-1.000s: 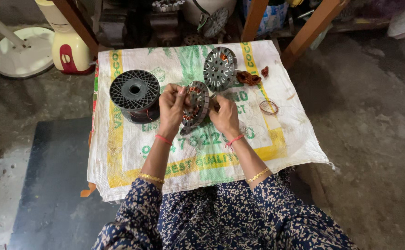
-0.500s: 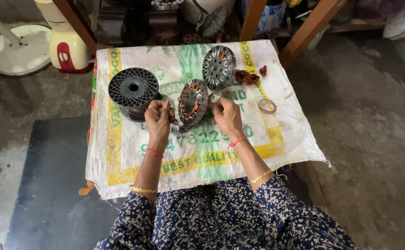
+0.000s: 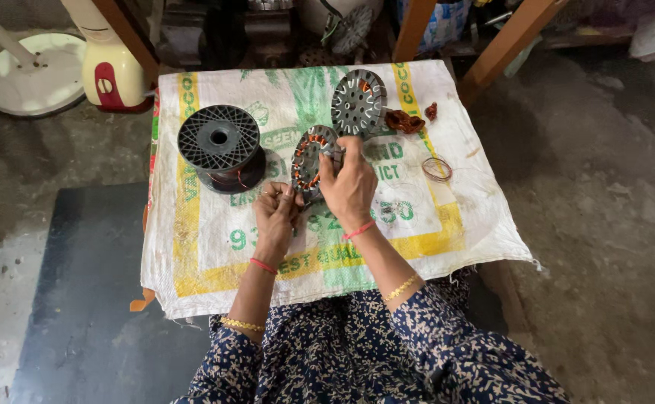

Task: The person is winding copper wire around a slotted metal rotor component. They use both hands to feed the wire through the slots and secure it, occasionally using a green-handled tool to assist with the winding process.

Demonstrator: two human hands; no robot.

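My right hand (image 3: 350, 187) grips a round metal stator (image 3: 309, 158) with copper windings, holding it upright on its edge above a woven sack (image 3: 215, 239) spread over a low table. Just below and left of the stator, my left hand (image 3: 275, 213) has its fingers pinched together, apparently on a thin copper wire that is too fine to see clearly. A black wire spool (image 3: 219, 146) stands to the left of my hands. A second, bare stator disc (image 3: 357, 102) lies behind them.
A small coil of copper wire (image 3: 437, 169) and brown scraps (image 3: 406, 120) lie on the sack's right side. A white fan base (image 3: 32, 75) and cream stand (image 3: 110, 71) are at far left. Wooden legs (image 3: 503, 45) rise behind. A dark slab (image 3: 80, 284) covers the floor at left.
My left hand has drawn back toward me, away from the stator. My right hand has shifted left and now grips the stator's right edge.
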